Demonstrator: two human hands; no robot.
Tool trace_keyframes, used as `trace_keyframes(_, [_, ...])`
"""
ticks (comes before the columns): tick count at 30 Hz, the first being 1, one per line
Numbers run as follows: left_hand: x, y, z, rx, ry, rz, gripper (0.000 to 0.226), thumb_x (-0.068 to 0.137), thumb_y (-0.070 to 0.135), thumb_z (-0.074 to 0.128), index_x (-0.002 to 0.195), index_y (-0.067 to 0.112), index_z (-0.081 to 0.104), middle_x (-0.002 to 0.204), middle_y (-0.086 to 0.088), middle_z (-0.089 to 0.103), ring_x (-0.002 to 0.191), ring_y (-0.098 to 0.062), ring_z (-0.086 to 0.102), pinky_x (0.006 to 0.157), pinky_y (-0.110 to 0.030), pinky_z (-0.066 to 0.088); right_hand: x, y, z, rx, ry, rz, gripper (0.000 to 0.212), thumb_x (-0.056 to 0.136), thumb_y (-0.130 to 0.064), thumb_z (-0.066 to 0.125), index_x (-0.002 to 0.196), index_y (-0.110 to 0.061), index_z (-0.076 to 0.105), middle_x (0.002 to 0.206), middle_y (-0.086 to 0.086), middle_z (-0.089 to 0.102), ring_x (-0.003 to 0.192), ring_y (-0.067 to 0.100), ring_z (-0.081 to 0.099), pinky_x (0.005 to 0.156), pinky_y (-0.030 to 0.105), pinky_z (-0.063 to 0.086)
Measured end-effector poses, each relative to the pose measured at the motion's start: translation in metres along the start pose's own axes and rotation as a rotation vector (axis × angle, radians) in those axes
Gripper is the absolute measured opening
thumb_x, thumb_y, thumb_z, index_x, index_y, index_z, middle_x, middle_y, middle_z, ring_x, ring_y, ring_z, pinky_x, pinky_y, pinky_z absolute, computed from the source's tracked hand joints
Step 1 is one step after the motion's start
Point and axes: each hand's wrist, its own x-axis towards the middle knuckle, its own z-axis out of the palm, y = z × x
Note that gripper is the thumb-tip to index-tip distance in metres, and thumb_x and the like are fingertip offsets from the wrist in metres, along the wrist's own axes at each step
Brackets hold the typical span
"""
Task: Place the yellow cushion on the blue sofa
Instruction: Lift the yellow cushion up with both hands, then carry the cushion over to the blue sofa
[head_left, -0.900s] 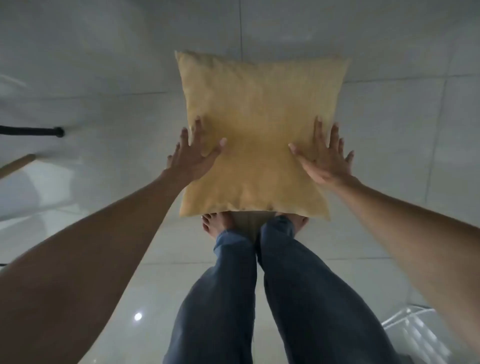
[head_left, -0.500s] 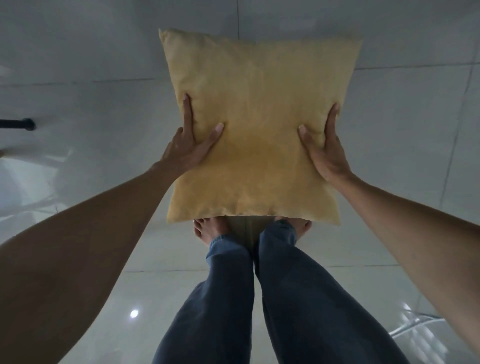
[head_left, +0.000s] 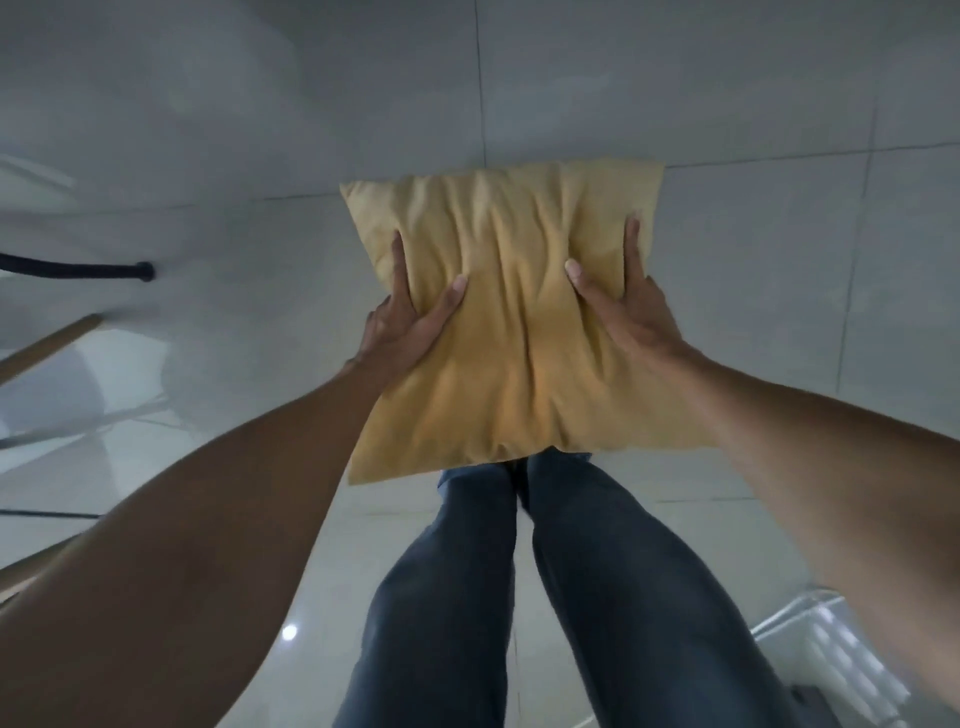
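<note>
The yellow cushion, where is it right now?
In the head view the yellow cushion sits centre frame, gripped between the left hand and right hand, above the jeans-clad legs and tiled floor.

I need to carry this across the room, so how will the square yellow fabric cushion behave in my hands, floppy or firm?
The square yellow fabric cushion looks soft: deep folds run between the left hand and right hand. It probably sags if held by one edge. It seems light, since thumbs and fingers alone pinch it up. The woven cover likely grips well rather than slipping.

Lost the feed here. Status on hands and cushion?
Left hand and right hand both squeezing yellow cushion, held over tiled floor. Sofa not in view. Nothing blocking.
</note>
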Motion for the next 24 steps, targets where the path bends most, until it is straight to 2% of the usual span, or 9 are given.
trace_keyframes(4, [-0.049, 0.018, -0.019, -0.011, 0.031, 0.000, 0.106, 0.093, 0.084, 0.046, 0.166, 0.045, -0.020, 0.163, -0.018, 0.045, 0.138, -0.044, 0.054, 0.116, -0.055, 0.040, -0.042, -0.029, -0.026, -0.030, -0.008, 0.012, 0.113, 0.074, -0.101, 0.043, 0.159, -0.060, -0.018, 0.156, 0.024, 0.047, 0.138, 0.045, 0.051, 0.115, 0.056, 0.039])
trace_keyframes(10, [-0.124, 0.057, -0.071, -0.103, 0.106, 0.029, 0.108, 0.087, 0.090, 0.048, 0.163, 0.052, -0.019, 0.168, -0.018, 0.036, 0.143, -0.044, 0.049, 0.116, -0.055, 0.040, -0.116, -0.089, -0.079, -0.043, 0.036, 0.004, 0.116, 0.068, -0.104, 0.044, 0.158, -0.063, -0.017, 0.159, 0.027, 0.041, 0.144, 0.044, 0.044, 0.116, 0.055, 0.034])
trace_keyframes(17, [-0.210, 0.126, -0.153, -0.249, 0.191, 0.200, 0.119, 0.084, 0.088, 0.056, 0.167, 0.044, -0.016, 0.177, 0.003, 0.017, 0.155, -0.031, 0.035, 0.121, -0.043, 0.031, -0.206, -0.172, -0.148, -0.042, 0.131, -0.089, 0.120, 0.065, -0.107, 0.042, 0.157, -0.062, -0.020, 0.158, 0.027, 0.040, 0.137, 0.046, 0.051, 0.112, 0.055, 0.039])
trace_keyframes(24, [-0.296, 0.195, -0.246, -0.310, 0.275, 0.311, 0.129, 0.071, 0.095, 0.063, 0.165, 0.052, -0.013, 0.171, -0.004, 0.034, 0.148, -0.030, 0.046, 0.118, -0.045, 0.039, -0.299, -0.252, -0.214, -0.012, 0.227, -0.216, 0.117, 0.065, -0.107, 0.041, 0.151, -0.066, -0.028, 0.146, 0.021, 0.046, 0.119, 0.041, 0.059, 0.104, 0.051, 0.047])
